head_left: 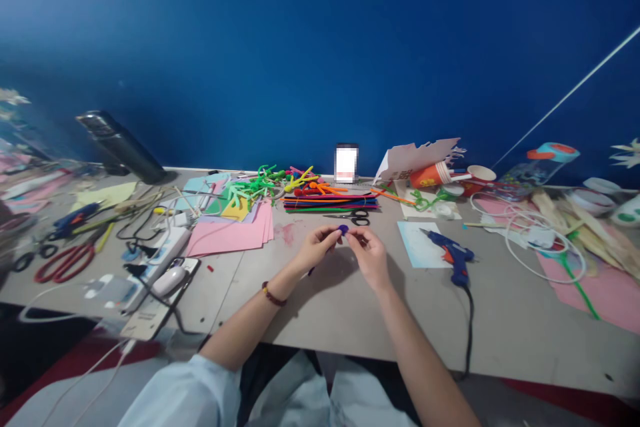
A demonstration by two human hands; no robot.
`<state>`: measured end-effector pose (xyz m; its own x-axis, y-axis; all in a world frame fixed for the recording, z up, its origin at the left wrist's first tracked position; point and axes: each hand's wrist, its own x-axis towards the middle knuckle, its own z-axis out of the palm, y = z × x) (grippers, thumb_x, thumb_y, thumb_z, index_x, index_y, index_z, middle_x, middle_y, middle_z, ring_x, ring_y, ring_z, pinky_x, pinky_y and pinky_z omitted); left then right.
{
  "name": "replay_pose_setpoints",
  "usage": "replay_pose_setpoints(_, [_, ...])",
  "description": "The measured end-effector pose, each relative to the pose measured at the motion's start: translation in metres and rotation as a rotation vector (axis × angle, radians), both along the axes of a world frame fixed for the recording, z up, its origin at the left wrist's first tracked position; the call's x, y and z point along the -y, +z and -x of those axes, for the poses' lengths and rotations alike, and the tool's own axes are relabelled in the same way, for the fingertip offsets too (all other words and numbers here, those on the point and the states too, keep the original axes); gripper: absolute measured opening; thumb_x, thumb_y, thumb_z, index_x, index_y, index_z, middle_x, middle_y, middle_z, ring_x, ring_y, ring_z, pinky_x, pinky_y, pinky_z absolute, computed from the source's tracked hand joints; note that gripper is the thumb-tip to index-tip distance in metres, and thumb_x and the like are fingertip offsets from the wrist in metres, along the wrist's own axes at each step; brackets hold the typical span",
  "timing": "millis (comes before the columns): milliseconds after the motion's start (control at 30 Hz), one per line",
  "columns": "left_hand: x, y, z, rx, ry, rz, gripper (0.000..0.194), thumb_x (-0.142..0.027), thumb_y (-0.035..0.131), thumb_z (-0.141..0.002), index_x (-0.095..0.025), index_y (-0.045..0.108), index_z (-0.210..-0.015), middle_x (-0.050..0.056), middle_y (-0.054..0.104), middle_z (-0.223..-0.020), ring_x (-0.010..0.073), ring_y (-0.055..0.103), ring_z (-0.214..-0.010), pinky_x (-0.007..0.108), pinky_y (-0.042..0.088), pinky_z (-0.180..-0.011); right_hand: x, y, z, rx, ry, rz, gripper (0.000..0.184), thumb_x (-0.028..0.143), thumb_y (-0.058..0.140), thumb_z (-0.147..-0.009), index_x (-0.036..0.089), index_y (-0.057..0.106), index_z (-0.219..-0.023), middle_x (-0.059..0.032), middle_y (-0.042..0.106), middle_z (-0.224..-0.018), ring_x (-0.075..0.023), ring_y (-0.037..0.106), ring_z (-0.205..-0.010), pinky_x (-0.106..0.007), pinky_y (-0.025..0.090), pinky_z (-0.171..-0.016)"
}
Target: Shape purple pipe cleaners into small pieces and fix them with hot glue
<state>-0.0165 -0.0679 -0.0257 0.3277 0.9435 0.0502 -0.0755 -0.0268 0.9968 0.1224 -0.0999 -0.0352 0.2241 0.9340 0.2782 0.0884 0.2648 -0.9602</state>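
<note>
Between my two hands, just above the grey table, is a purple pipe cleaner point(343, 229) with its upper part bunched into a small coil. My left hand point(320, 245) pinches it from the left, and a dark loose end hangs below that palm. From the other side, the fingertips of my right hand point(367, 252) close on the same coil. Beyond my fingers lie small black scissors point(357, 217). Behind them is a row of straight pipe cleaners point(330, 203) in several colours. My fingers partly cover the purple piece, so its full shape is hidden.
A blue glue gun point(453, 255) rests on a light blue card at right, its cord running over the front edge. Pink paper point(230, 237), bent green pipe cleaners point(255, 185) and a power strip point(157, 267) lie left. A lit phone point(346, 163) leans against the blue wall.
</note>
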Motion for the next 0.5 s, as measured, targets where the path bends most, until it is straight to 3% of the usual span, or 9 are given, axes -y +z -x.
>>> replay_pose_setpoints(133, [-0.0004, 0.0065, 0.0019, 0.028, -0.082, 0.073, 0.039, -0.051, 0.064, -0.072, -0.013, 0.065, -0.084, -0.002, 0.054, -0.06, 0.0051, 0.044, -0.048, 0.019, 0.034, -0.048, -0.0014, -0.0024, 0.0004, -0.076, -0.019, 0.084, 0.019, 0.037, 0.065, -0.074, 0.02, 0.061, -0.081, -0.0006, 0.058, -0.074, -0.0137, 0.053, -0.067, -0.027, 0.043, -0.063])
replay_pose_setpoints(333, [-0.0019, 0.0078, 0.0066, 0.064, -0.243, 0.17, 0.04, -0.053, 0.061, -0.074, -0.013, 0.062, -0.072, -0.001, 0.054, -0.06, 0.0051, 0.046, -0.048, 0.019, 0.035, -0.049, -0.0014, 0.0005, -0.0015, -0.078, 0.025, 0.054, 0.019, 0.037, 0.067, -0.072, 0.019, 0.063, -0.073, -0.0012, 0.057, -0.077, -0.0131, 0.052, -0.067, -0.026, 0.042, -0.061])
replay_pose_setpoints(500, [-0.0027, 0.0063, 0.0087, 0.015, -0.223, 0.141, 0.042, -0.053, 0.054, -0.08, -0.014, 0.067, -0.074, 0.003, 0.063, -0.068, 0.007, 0.05, -0.05, 0.02, 0.039, -0.051, -0.0001, 0.0024, -0.0017, -0.158, 0.033, 0.169, 0.023, 0.042, 0.068, -0.069, 0.019, 0.062, -0.072, 0.0012, 0.056, -0.066, -0.0114, 0.049, -0.058, -0.024, 0.039, -0.054])
